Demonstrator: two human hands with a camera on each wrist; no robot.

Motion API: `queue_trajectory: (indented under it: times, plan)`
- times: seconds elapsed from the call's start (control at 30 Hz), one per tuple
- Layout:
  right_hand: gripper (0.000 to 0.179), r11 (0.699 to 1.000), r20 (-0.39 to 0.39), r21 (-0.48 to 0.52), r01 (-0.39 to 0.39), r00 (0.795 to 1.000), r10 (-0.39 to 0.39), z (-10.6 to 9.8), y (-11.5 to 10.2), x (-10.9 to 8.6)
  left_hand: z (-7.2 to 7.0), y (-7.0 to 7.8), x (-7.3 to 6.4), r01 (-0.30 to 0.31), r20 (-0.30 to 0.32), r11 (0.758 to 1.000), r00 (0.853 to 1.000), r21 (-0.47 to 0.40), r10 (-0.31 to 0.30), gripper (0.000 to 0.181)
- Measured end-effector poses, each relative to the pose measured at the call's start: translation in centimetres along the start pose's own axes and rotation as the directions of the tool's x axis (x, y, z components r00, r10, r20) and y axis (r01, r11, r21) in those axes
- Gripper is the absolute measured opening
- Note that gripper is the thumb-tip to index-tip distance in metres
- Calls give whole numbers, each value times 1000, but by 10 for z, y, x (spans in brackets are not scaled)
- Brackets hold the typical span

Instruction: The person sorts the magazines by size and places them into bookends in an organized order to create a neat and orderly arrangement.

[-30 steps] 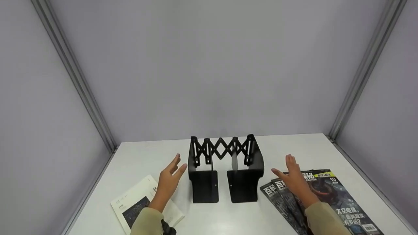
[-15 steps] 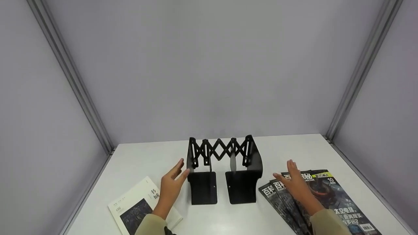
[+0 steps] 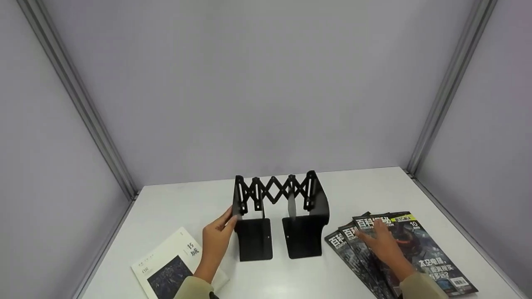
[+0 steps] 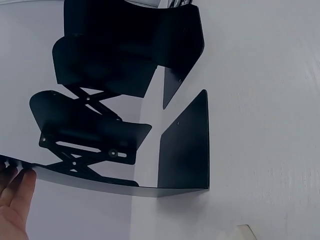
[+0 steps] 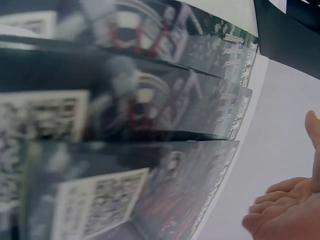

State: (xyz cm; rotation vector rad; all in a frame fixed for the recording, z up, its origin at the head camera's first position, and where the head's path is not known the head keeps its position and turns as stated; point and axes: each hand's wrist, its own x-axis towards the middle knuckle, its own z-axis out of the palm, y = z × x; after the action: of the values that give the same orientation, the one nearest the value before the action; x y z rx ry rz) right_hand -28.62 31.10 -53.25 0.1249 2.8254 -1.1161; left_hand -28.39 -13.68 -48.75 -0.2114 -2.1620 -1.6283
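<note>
A black expandable book rack (image 3: 301, 238) with a crisscross lattice back stands upright in the middle of the white table. My left hand (image 3: 216, 241) is at its left side panel, fingertips touching the outer face. The left wrist view shows those fingers (image 4: 24, 192) fairly straight against the panel (image 4: 115, 189), all on one side of it. Over the fanned magazines (image 3: 434, 249) on the right, my right hand (image 3: 384, 245) is spread, holding nothing. In the right wrist view that hand (image 5: 287, 210) has its thumb apart from the fingers; contact with the covers cannot be told.
A pale book (image 3: 162, 257) with a dark picture lies flat at the left, partly behind my left forearm. Grey walls with metal corner posts (image 3: 449, 83) enclose the white table (image 3: 183, 199) at the back and sides.
My left hand has come up to the rack's left panel and now touches it. My right hand has lowered over the magazines. The whole view has shifted slightly left.
</note>
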Motion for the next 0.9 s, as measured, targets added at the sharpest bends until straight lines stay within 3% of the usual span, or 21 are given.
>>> queue_trajectory:
  times: [0.33, 0.67, 0.77, 0.9]
  plan:
    - [111, 991, 36, -134, -23, 999, 28, 5, 11, -6, 0, 2, 1, -5, -38, 1000, 999, -20, 4, 34]
    - [117, 950, -16, -305, -71, 997, 70, 12, 19, -15, 3, 1, 0, -10, -57, 999, 998, -42, 8, 32]
    - [115, 943, -21, -326, -69, 998, 66, 13, 19, -18, 4, 1, 0, -22, -66, 999, 998, -38, 20, 32]
    - [97, 937, -15, -344, -63, 998, 62, 13, 19, -21, 6, 2, 1, -36, -77, 999, 996, -33, 33, 32]
